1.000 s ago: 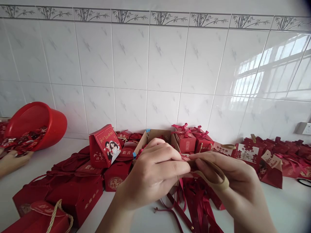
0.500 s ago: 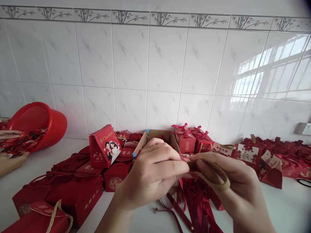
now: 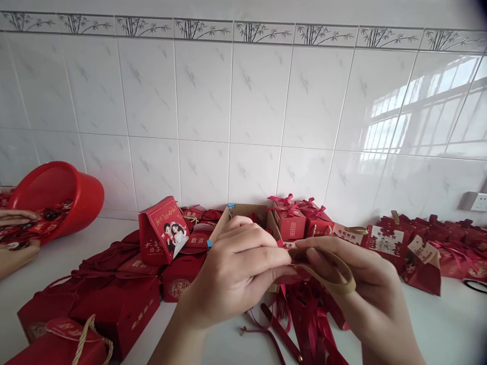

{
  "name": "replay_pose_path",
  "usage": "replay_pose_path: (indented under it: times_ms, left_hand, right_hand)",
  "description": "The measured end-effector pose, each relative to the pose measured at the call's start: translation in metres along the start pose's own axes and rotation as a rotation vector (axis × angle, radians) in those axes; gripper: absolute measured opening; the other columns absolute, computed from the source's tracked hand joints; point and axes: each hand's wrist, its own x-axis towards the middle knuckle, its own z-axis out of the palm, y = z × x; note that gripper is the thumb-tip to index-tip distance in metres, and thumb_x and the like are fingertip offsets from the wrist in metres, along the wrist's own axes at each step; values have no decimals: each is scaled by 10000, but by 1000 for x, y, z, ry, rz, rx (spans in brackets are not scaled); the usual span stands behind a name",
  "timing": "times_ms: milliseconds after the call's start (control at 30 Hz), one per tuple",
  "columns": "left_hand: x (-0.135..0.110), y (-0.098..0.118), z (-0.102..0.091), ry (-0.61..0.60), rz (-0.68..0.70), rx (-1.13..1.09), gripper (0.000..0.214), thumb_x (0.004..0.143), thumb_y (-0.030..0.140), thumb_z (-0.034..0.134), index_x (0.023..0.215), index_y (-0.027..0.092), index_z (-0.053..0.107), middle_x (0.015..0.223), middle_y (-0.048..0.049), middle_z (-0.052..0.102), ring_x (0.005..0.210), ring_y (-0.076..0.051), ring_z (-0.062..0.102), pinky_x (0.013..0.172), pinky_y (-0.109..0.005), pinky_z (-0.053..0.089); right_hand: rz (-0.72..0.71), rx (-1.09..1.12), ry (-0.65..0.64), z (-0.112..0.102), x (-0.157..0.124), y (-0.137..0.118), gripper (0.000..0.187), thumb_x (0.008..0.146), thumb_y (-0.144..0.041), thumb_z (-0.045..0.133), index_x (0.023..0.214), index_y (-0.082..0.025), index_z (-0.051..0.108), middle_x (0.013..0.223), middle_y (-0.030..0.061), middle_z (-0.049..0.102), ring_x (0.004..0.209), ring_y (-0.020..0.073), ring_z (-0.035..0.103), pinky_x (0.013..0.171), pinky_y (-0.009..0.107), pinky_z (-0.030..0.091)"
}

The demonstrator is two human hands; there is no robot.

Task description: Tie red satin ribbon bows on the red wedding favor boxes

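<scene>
While a glossy, white-tiled wall filled the background, a smooth pale worktop ran below it. To the left, a shiny, round-mouthed red plastic bucket lay on its side, with another person's hands at its mouth among small wrapped pieces. An open brown cardboard carton stood mid-worktop, and to its left a crisp-edged red card gift box printed with a bridal couple leaned on other boxes.

Nearest, the left hand had its fingers closed on a thin red piece, mostly hidden; the right hand pinched a tan strap between thumb and forefinger. Slippery satin ribbons lay heaped beneath. The strap, a flat, matte, flexible band, curved in a loop between the hands, above the worktop. Good handling, I judged, called for a steady left grip close to the strap, the band kept flat and untwisted, and light tension.
</scene>
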Motion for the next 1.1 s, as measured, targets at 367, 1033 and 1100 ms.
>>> replay_pose_path:
  times_ms: [367,1033,1100]
  left_hand:
    - [0,2,1,3,-16,8,119,759,85,712,823,172,663,692,6,626,628,-107,541,686,-300,436]
    - [-2,5,4,-13,-208,69,220,808,131,655,1016,178,599,796,-9,656,723,-123,601,696,-256,499]
    - [-3,6,4,-17,-228,52,249,807,126,650,1045,177,602,804,-11,660,737,-125,612,695,-251,505]
  right_hand:
    - [-92,-40,-52,-3,5,-6,225,861,-176,595,1037,-266,703,948,33,708,822,163,671,673,212,544]
    - [-202,-49,-21,1,11,4,219,879,-168,547,1011,-262,693,1065,81,559,1076,220,538,800,310,515]
    - [-217,-49,-12,3,11,5,223,877,-163,548,1011,-265,694,1056,83,555,1100,228,517,809,321,517]
